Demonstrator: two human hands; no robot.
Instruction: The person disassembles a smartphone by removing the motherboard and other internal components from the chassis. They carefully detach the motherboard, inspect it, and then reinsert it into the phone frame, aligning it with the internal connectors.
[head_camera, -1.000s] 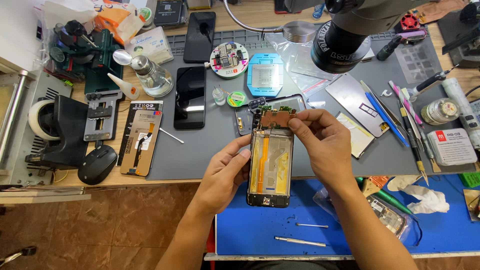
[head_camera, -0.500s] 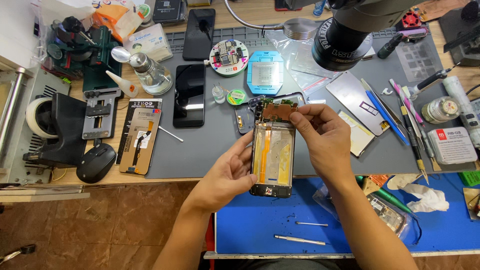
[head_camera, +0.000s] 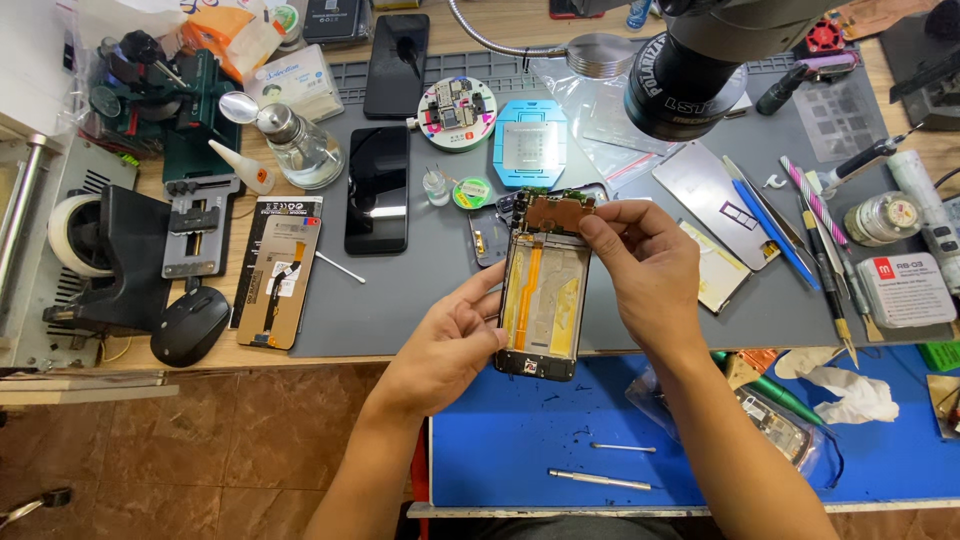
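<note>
An opened phone frame (head_camera: 545, 300) with orange flex cables and no back cover is held upright over the grey work mat (head_camera: 420, 290). My left hand (head_camera: 445, 345) grips its lower left edge. My right hand (head_camera: 645, 265) holds the right side, its fingertips pinching the brown circuit board (head_camera: 558, 212) at the top of the frame.
A microscope head (head_camera: 690, 75) hangs above the mat. Two dark phones (head_camera: 377, 188) lie to the left with a screen part (head_camera: 277, 270), a glass bottle (head_camera: 300, 150) and a mouse (head_camera: 190, 325). Tweezers and tools (head_camera: 800, 240) lie on the right. Screwdrivers (head_camera: 600, 480) rest on the blue mat (head_camera: 500, 450).
The phone frame has been lifted slightly up and away from me; my right hand's fingers shifted to the board at its top.
</note>
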